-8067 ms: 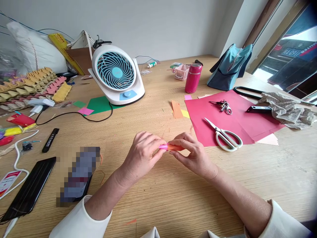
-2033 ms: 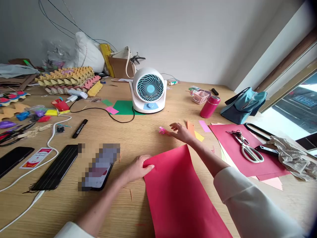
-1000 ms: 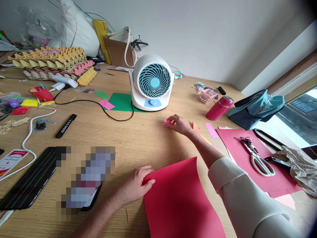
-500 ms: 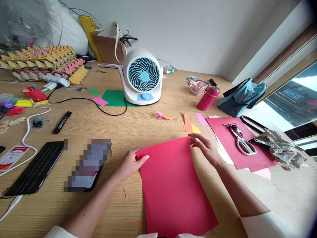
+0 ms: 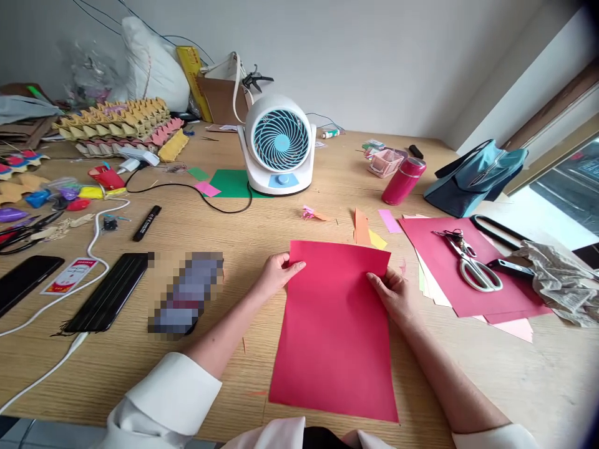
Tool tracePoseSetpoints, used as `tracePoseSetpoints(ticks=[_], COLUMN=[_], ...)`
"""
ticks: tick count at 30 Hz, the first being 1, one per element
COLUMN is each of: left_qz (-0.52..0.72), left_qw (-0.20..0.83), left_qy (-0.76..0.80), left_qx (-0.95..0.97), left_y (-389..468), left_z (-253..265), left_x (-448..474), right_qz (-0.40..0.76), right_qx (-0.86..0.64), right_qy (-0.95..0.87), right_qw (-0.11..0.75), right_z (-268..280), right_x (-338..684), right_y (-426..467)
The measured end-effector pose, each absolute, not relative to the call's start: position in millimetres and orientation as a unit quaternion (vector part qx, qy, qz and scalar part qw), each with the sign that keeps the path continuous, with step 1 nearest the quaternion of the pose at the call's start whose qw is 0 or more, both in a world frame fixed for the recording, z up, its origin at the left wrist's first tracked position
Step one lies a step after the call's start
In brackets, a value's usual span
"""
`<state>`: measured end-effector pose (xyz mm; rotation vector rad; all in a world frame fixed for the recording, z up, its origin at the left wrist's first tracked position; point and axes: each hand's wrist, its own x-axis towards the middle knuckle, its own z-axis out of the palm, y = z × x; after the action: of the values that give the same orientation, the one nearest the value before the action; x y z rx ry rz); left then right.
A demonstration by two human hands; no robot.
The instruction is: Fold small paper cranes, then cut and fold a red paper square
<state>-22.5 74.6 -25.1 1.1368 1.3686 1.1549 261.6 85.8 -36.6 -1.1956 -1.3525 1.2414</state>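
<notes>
A plain red sheet of paper (image 5: 334,337) is in front of me, its far end lifted towards the middle of the table. My left hand (image 5: 279,273) pinches its left edge near the far corner, thumb on top and fingers underneath. On the opposite side my right hand (image 5: 392,292) grips the right edge just below the other far corner, thumb also on top. Both sets of fingertips are hidden behind the paper. The near end of the sheet reaches close to the table's front edge.
A white fan (image 5: 281,146) stands at the back. On the right, scissors (image 5: 475,271) lie on more red paper (image 5: 449,299), near a pink bottle (image 5: 405,181) and a blue bag (image 5: 475,178). Phones, a marker (image 5: 147,223) and a white cable (image 5: 100,240) lie left. Paper scraps (image 5: 361,226) lie beyond the sheet.
My right hand has gone from open fingers at the far right corner to gripping the right edge. The sheet has turned straighter. The camera view has shifted left.
</notes>
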Motion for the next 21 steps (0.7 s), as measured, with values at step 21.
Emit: tracePoseSetpoints(ticks=[21], left_qz=[0.529], left_qw=[0.463], left_qy=[0.560], left_qx=[0.438], left_y=[70.7], left_z=[-39.6], left_x=[-22.5], right_qz=[0.466], right_qx=[-0.513], right_qy=[-0.591], right_qw=[0.413], right_z=[-31.4], right_x=[259.6], right_y=[82.2])
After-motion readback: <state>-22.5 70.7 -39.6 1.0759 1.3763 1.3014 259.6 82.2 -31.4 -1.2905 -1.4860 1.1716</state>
